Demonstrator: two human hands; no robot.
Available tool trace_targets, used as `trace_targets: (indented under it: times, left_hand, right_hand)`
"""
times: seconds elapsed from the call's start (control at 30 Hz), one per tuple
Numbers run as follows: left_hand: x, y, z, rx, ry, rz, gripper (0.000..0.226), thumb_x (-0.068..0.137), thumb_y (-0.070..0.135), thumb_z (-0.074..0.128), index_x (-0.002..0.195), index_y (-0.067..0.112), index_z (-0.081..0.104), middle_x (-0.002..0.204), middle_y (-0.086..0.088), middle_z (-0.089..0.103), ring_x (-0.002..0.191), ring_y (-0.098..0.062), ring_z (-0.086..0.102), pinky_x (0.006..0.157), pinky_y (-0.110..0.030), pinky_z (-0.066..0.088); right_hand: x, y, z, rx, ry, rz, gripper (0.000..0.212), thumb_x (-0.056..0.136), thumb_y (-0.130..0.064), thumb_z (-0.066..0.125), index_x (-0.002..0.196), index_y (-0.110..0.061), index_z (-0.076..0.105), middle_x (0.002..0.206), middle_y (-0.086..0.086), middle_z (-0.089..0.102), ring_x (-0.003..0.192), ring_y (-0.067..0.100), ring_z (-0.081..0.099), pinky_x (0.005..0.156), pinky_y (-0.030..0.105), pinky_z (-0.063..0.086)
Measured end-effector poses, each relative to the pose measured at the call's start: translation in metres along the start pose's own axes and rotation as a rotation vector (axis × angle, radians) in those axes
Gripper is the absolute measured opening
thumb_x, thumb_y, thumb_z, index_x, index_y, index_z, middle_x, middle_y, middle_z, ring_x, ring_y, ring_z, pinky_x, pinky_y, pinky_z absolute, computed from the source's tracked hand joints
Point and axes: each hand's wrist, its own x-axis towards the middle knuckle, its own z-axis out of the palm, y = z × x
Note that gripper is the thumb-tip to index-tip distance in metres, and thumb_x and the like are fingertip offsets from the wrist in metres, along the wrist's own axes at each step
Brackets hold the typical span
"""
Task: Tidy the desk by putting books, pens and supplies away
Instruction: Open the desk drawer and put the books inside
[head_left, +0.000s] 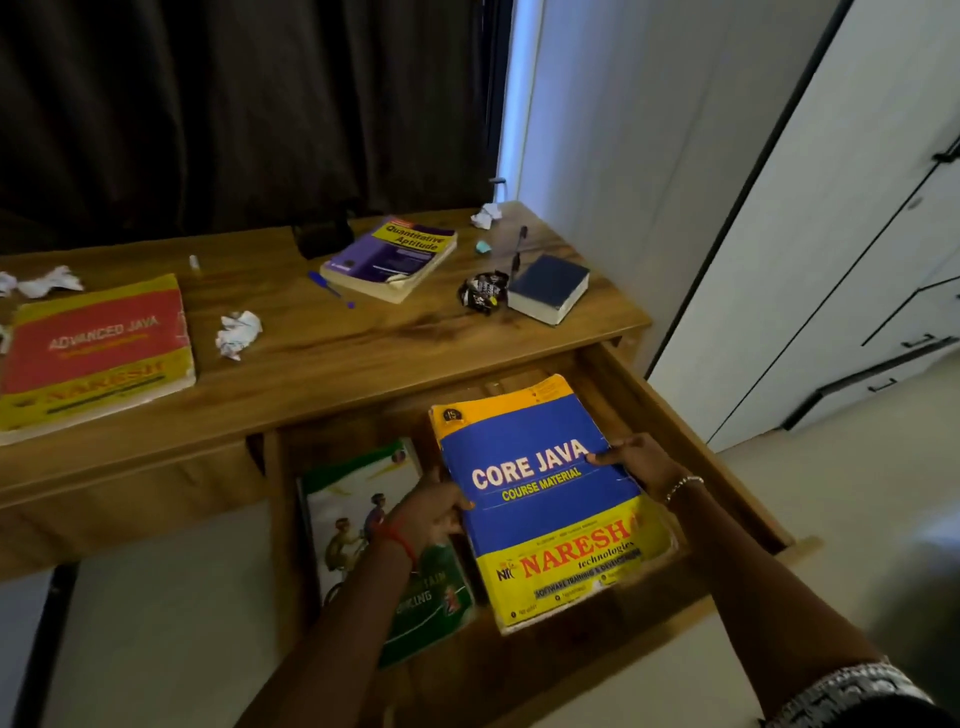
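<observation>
Fig. Head view, task part done. The Core Java book (545, 499) sits in the open drawer (727, 457), right half, cover up, just beside a green book (358, 499) already lying in the left half; the two appear to overlap slightly at the near edge. Left hand (431, 512) grips the book's left (spine) edge, thumb on the cover, other fingers curled under and hidden. Right hand (641, 460) grips the right edge approx. mid-length, thumb pressed on the cover by the title, fingers wrapped over the edge. Whether the book rests on the drawer floor or is held just above it: cannot tell. Orientation: long axis runs far-to-near, roughly parallel w/ the drawer's side walls, near end skewed a little to the right; orange top band points toward the desk (363, 343), yellow bottom band toward the person, so the title reads upright to them. Left to do, judged from the desktop: Advanced Java book (96, 348) at the left, Quantitative Aptitude book (392, 257) and a thick dark-blue book (550, 286) at the right, a blue pen (330, 288), a black pen (519, 247), a small teal eraser-like item (483, 248), a crumpled dark wrapper (483, 291), plus several paper balls, e.g. (239, 332). Est.: two books stowed or nearly so, most items pending; drawer open.
</observation>
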Motion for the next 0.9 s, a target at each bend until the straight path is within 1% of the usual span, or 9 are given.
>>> trace_targets:
  times: [0.17,0.27,0.33,0.4,0.47,0.6,0.7,0.83,0.9]
  left_hand:
    - [0.025,0.0,0.027,-0.065,0.063,0.012,0.051,0.084,-0.019,0.044,0.128,0.007,0.047,0.137,-0.016,0.05,0.116,-0.031,0.051,0.09,-0.041,0.042]
    - [0.038,0.001,0.035,-0.09,0.104,0.026,0.051,0.084,-0.018,0.046,0.131,0.002,0.047,0.138,-0.017,0.05,0.107,-0.026,0.049,0.076,-0.033,0.046]
    - [0.045,0.002,0.038,-0.091,0.126,0.032,0.05,0.085,-0.016,0.046,0.132,0.003,0.047,0.137,-0.016,0.05,0.109,-0.027,0.05,0.072,-0.03,0.046]
    - [0.052,0.0,0.041,-0.073,0.141,0.031,0.049,0.085,-0.015,0.047,0.132,0.002,0.047,0.138,-0.017,0.049,0.119,-0.032,0.049,0.085,-0.038,0.046]
    - [0.056,-0.004,0.044,-0.044,0.163,0.026,0.047,0.087,-0.014,0.047,0.132,-0.001,0.046,0.139,-0.017,0.048,0.119,-0.031,0.049,0.092,-0.038,0.041]
    - [0.059,-0.007,0.046,0.023,0.224,-0.011,0.043,0.088,-0.009,0.049,0.13,-0.004,0.046,0.137,-0.014,0.05,0.105,-0.022,0.046,0.088,-0.029,0.035]
    - [0.058,-0.009,0.048,0.05,0.209,-0.035,0.043,0.088,-0.008,0.048,0.131,-0.002,0.045,0.137,-0.014,0.049,0.108,-0.025,0.048,0.092,-0.034,0.038]
    - [0.05,-0.011,0.048,0.076,0.19,-0.031,0.043,0.087,-0.009,0.05,0.129,-0.001,0.047,0.138,-0.017,0.05,0.105,-0.024,0.048,0.1,-0.041,0.041]
    - [0.045,-0.01,0.043,0.067,0.176,-0.031,0.043,0.089,-0.009,0.047,0.131,-0.001,0.044,0.137,-0.014,0.049,0.112,-0.026,0.048,0.099,-0.038,0.038]
  right_hand:
    - [0.038,0.011,-0.008,-0.043,0.008,0.013,0.012,0.081,-0.011,0.069,0.09,-0.008,0.062,0.101,0.016,0.068,0.085,0.027,0.068,0.082,0.043,0.055]
    - [0.06,0.016,-0.01,-0.067,0.013,0.004,0.016,0.083,-0.012,0.067,0.097,-0.007,0.06,0.111,0.019,0.066,0.097,0.033,0.066,0.087,0.049,0.053]
    - [0.068,0.017,-0.01,-0.097,0.006,0.002,0.007,0.086,-0.011,0.064,0.092,-0.011,0.059,0.114,0.019,0.065,0.104,0.036,0.064,0.09,0.049,0.052]
    - [0.077,0.019,-0.012,-0.141,0.008,-0.011,0.005,0.087,-0.009,0.061,0.09,-0.013,0.058,0.113,0.018,0.064,0.103,0.033,0.064,0.086,0.044,0.053]
    - [0.086,0.022,-0.012,-0.238,0.01,-0.049,0.016,0.087,-0.007,0.061,0.102,-0.003,0.062,0.115,0.019,0.064,0.093,0.027,0.064,0.077,0.034,0.053]
    - [0.096,0.028,-0.008,-0.524,-0.058,-0.171,0.033,0.084,-0.006,0.066,0.114,0.005,0.059,0.12,0.019,0.063,0.103,0.029,0.061,0.081,0.027,0.05]
    - [0.098,0.027,-0.002,-0.629,-0.078,-0.169,0.044,0.081,-0.008,0.069,0.122,0.001,0.054,0.122,0.017,0.061,0.099,0.023,0.059,0.065,0.011,0.049]
    - [0.1,0.028,0.008,-0.826,-0.098,-0.121,0.05,0.079,-0.011,0.071,0.124,-0.001,0.051,0.126,0.016,0.058,0.118,0.028,0.054,0.095,0.032,0.045]
    - [0.098,0.024,0.013,-0.934,-0.089,-0.079,0.05,0.082,-0.018,0.069,0.125,0.0,0.05,0.127,0.016,0.057,0.118,0.028,0.053,0.095,0.032,0.044]
